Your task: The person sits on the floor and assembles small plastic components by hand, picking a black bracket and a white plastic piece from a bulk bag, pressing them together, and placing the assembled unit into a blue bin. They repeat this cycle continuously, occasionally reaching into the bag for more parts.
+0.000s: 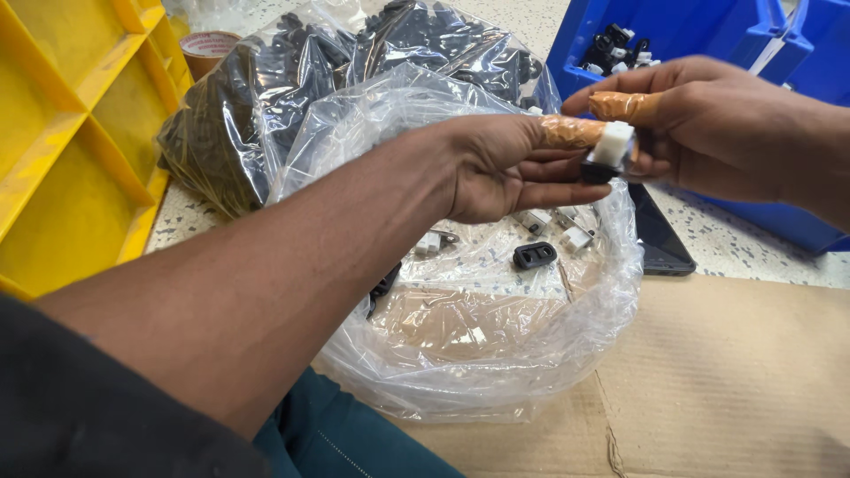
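Pinching a small white block [613,142] against a black piece [598,171], the left hand [505,168] and right hand [708,124] meet above the open clear bag [496,354], both closed on it with taped fingertips [571,132], likely for grip; loose parts [535,255] lie below within reach.

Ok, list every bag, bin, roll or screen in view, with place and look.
Open clear bag: centre, few small parts inside.
Full clear bag: behind, packed with black parts.
Yellow bin: left.
Blue bin: upper right.
Brown tape roll: top left.
Dark screen: lying flat, right.
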